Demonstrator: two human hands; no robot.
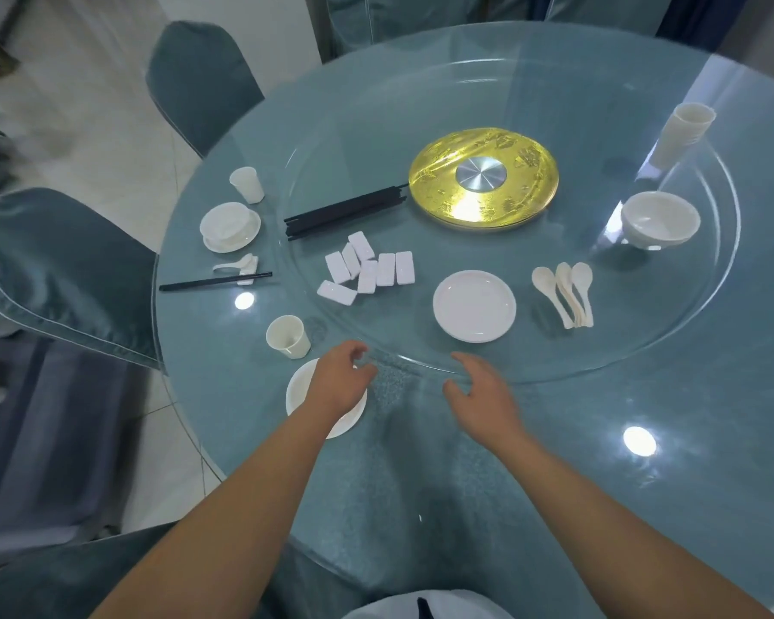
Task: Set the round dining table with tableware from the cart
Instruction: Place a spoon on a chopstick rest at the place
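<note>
My left hand hovers with loosely curled fingers over a white plate at the table's near left edge; it holds nothing. My right hand is open by the rim of the glass turntable. A white cup stands just beyond the plate. On the turntable lie a stack of white plates, several white spoons, white rests, black chopsticks, stacked bowls and stacked cups.
A laid place at far left has a bowl on a saucer, a cup, a spoon on a rest and chopsticks. A gold hub marks the turntable's middle. Covered chairs ring the round table.
</note>
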